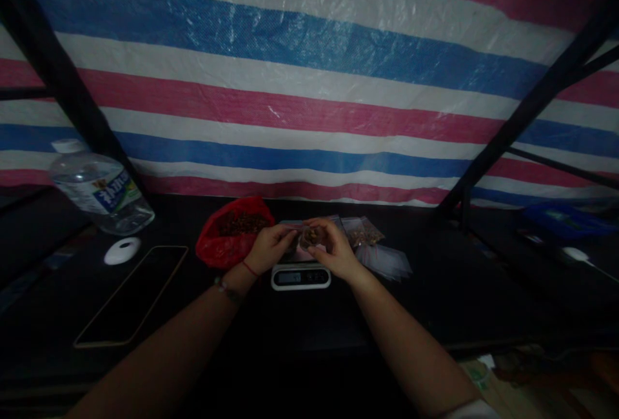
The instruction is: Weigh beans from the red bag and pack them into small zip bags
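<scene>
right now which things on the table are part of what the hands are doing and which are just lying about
In use: small bag held by left hand and right hand; scale; red bag; filled bags; empty bags.
Lying about: water bottle; phone; white puck.

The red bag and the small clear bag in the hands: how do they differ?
The red bag is opaque, larger and lies open on the table; the clear bag is see-through, smaller and held by both hands above the scale. Both hold brownish bits.
</scene>
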`<state>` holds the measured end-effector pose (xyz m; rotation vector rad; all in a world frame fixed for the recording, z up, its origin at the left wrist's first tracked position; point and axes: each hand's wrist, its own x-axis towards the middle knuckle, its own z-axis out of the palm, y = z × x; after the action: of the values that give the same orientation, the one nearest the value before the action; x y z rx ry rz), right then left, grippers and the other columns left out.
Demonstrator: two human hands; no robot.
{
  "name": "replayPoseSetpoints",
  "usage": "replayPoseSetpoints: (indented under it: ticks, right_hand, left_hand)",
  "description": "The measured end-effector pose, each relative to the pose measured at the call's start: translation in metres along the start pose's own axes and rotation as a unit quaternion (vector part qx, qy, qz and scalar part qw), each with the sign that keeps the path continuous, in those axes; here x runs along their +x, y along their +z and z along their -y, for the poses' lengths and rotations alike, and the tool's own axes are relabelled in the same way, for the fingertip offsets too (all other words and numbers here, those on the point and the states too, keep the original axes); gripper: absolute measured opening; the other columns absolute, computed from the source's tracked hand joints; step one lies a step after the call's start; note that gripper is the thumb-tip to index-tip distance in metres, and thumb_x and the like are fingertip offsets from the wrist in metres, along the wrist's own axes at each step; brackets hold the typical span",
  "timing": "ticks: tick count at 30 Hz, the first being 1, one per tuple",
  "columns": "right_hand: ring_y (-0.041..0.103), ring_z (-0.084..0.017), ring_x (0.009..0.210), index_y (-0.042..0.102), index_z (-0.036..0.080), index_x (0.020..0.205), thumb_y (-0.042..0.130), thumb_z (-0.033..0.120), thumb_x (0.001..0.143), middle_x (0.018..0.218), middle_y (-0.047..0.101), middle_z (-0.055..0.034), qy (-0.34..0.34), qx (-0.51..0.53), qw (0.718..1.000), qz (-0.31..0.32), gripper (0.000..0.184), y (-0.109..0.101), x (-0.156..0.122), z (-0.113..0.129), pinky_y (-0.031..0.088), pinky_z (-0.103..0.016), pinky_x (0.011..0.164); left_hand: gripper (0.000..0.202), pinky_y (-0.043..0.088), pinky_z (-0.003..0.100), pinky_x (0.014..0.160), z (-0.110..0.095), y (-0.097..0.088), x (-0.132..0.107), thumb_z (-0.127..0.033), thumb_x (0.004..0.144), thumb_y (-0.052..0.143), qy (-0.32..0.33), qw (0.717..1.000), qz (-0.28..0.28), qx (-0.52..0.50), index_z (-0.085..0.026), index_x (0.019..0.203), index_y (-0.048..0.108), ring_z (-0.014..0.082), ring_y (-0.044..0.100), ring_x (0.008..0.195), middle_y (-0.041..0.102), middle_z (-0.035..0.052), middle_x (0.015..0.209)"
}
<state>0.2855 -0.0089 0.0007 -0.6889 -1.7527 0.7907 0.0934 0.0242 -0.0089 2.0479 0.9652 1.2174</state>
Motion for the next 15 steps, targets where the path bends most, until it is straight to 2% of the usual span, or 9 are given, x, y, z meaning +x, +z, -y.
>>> replayPoseSetpoints:
  ticks: [4,7,12,15]
  right_hand:
    - [0.057,-0.021,0.109,0.052,0.025,0.116,0.068,0.021,0.076,0.12,0.055,-0.008,-0.013,-0.03,0.999,0.008,0.043,0.0,0.0,0.004,0.051,-0.036,0.087]
    - [0.059,-0.02,0.101,0.052,0.024,0.113,0.067,0.021,0.076,0.112,0.058,-0.0071,-0.012,-0.057,0.998,0.011,0.04,-0.001,0.0,0.007,0.052,-0.036,0.085]
    - [0.061,-0.019,0.089,0.053,0.022,0.109,0.066,0.021,0.075,0.099,0.061,-0.005,-0.011,-0.107,0.994,0.021,0.037,-0.002,0.001,0.012,0.052,-0.033,0.078]
    - [0.061,-0.018,0.088,0.053,0.022,0.108,0.067,0.02,0.075,0.098,0.062,-0.0051,-0.026,-0.129,0.991,0.037,0.036,-0.003,0.001,0.014,0.052,-0.033,0.078]
  left_hand:
    - [0.025,0.055,0.03,0.08,-0.003,0.002,-0.001,-0.029,0.086,0.052,0.027,1.0,0.016,0.002,-0.018,0.099,0.07,0.0182,0.069,0.088,0.073,0.006,0.1]
    - [0.025,0.055,0.031,0.081,-0.003,0.003,-0.001,-0.026,0.082,0.058,0.022,0.999,0.025,0.006,-0.018,0.103,0.068,0.0183,0.069,0.089,0.073,0.0058,0.099]
    - [0.03,0.053,0.034,0.084,-0.001,0.003,-0.001,-0.021,0.074,0.066,0.013,0.997,0.002,0.073,-0.017,0.104,0.067,0.0204,0.067,0.092,0.072,0.007,0.1]
    - [0.028,0.052,0.033,0.083,-0.005,0.003,-0.001,-0.019,0.075,0.064,0.027,0.994,0.019,0.101,-0.018,0.103,0.067,0.0196,0.067,0.091,0.072,0.0063,0.1]
